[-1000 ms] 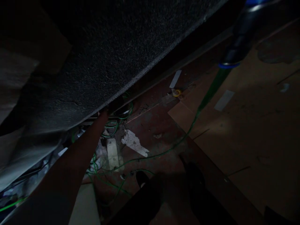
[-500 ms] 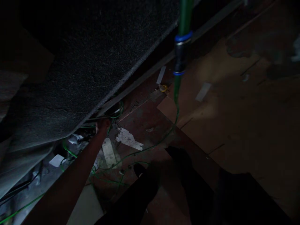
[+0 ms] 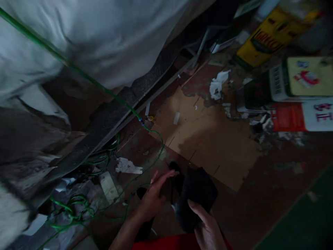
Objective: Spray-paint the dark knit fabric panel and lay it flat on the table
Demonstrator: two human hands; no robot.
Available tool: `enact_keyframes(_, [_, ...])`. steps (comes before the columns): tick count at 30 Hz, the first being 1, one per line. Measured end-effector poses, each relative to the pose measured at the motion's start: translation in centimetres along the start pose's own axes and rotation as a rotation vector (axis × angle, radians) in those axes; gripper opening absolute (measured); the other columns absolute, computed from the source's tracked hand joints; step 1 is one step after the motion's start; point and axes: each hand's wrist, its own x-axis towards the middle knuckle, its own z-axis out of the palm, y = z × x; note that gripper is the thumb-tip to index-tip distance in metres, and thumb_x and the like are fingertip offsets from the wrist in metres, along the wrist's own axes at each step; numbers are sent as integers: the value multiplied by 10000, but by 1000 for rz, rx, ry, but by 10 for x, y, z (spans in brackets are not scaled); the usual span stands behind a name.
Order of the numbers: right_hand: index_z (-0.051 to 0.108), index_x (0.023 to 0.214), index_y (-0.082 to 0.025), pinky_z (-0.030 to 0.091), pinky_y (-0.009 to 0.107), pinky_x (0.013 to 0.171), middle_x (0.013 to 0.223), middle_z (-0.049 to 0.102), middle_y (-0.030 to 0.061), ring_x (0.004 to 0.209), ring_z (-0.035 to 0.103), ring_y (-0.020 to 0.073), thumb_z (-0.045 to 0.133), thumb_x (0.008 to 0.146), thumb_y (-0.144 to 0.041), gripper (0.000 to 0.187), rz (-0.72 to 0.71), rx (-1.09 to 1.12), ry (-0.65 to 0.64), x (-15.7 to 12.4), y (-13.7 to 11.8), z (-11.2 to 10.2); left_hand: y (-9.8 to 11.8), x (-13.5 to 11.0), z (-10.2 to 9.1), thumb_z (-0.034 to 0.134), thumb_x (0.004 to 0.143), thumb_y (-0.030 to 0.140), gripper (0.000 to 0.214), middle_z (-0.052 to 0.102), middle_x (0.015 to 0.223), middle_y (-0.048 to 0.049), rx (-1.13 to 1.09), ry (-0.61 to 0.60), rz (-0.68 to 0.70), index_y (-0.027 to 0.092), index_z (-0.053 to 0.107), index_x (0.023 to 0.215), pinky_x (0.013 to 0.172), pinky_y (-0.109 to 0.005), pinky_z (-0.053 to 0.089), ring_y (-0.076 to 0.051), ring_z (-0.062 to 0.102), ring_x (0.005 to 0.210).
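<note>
My right hand (image 3: 206, 222) grips a dark, soft item (image 3: 196, 198), perhaps a cap or folded cloth, with the thumb on its near side. Its exact kind is too dim to make out. Just left of it my left hand (image 3: 157, 192) is held with fingers stretched out and nothing in it. Below both hands, a thin green cord (image 3: 162, 142) runs over the reddish floor to a joint with blue rings (image 3: 141, 121). From there a thicker green hose (image 3: 93, 81) slants toward the upper left.
Tangled green cord (image 3: 78, 208) lies at lower left among scraps. A flattened cardboard sheet (image 3: 205, 139) covers part of the floor. At right stand a yellow tin (image 3: 267, 40) and a red and white box (image 3: 288, 117). A pale draped sheet (image 3: 117, 41) hangs over the upper left.
My left hand has drawn back from the coiled cord beneath the dark edge. My right hand, with the dark item, has come into view. The camera now shows more of the surroundings.
</note>
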Motion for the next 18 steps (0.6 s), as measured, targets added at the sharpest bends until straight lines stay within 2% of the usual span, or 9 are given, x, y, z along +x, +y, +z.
enact_keyframes(2, [726, 826, -210, 537, 411, 827, 949, 718, 71, 946, 659, 316, 882, 535, -496, 437, -5, 13, -52, -34, -25, 7, 56, -17, -12, 484, 731, 153, 617, 626, 1237, 5, -150, -15, -37, 349, 534, 1313, 1172, -459, 194, -246, 480, 1271])
enact_keyframes(4, [729, 887, -202, 528, 393, 827, 938, 720, 80, 939, 659, 309, 892, 550, -466, 457, -42, -46, -89, -66, -47, 14, 108, -33, -20, 556, 804, 318, 436, 658, 1146, -37, -302, -43, -110, 315, 590, 1238, 1046, -432, 373, -260, 571, 1140])
enact_keyframes(5, [726, 913, -200, 522, 392, 833, 940, 720, 83, 940, 657, 309, 895, 547, -463, 482, -66, -74, -111, -81, -56, 18, 132, -40, -23, 612, 792, 406, 425, 659, 1122, -57, -364, -75, -135, 289, 612, 1200, 976, -404, 422, -263, 589, 1096])
enact_keyframes(6, [718, 946, -200, 515, 393, 846, 958, 718, 83, 952, 654, 308, 894, 549, -471, 513, -97, -98, -144, -96, -64, 22, 156, -46, -25, 672, 752, 464, 459, 661, 1093, -70, -417, -113, -148, 264, 629, 1164, 921, -374, 444, -261, 599, 1064])
enact_keyframes(8, [690, 1026, -205, 499, 408, 886, 1003, 712, 77, 970, 651, 303, 866, 579, -519, 574, -148, -148, -235, -125, -78, 31, 199, -59, -29, 772, 654, 471, 468, 672, 973, -69, -516, -159, -133, 215, 668, 1031, 839, -317, 451, -231, 619, 957])
enact_keyframes(11, [657, 1122, -198, 467, 464, 949, 1045, 700, 92, 1002, 643, 321, 831, 619, -553, 640, -190, -302, -388, -163, -105, 38, 254, -82, -37, 813, 583, 418, 368, 635, 753, -30, -627, -121, -86, 163, 665, 803, 708, -254, 431, -153, 587, 713])
enact_keyframes(14, [678, 1111, -218, 420, 483, 1010, 1097, 685, 109, 1102, 596, 350, 842, 564, -592, 683, -280, -441, -511, -192, -149, 37, 298, -113, -47, 754, 607, 362, 269, 568, 654, 7, -576, -9, 10, 152, 608, 690, 655, -236, 409, -117, 517, 620])
enact_keyframes(16, [681, 1119, -230, 419, 486, 1013, 1160, 660, 121, 1161, 557, 368, 821, 479, -693, 802, -349, -478, -610, -210, -186, 38, 323, -139, -50, 675, 649, 297, 170, 549, 668, 16, -425, 94, 124, 158, 583, 678, 664, -235, 407, -121, 503, 653])
enact_keyframes(18, [669, 1150, -214, 447, 489, 987, 1217, 627, 144, 1177, 542, 385, 784, 412, -768, 930, -451, -555, -731, -231, -220, 45, 344, -166, -47, 602, 668, 222, 63, 545, 697, 21, -207, 202, 216, 167, 573, 678, 759, -258, 422, -133, 506, 711])
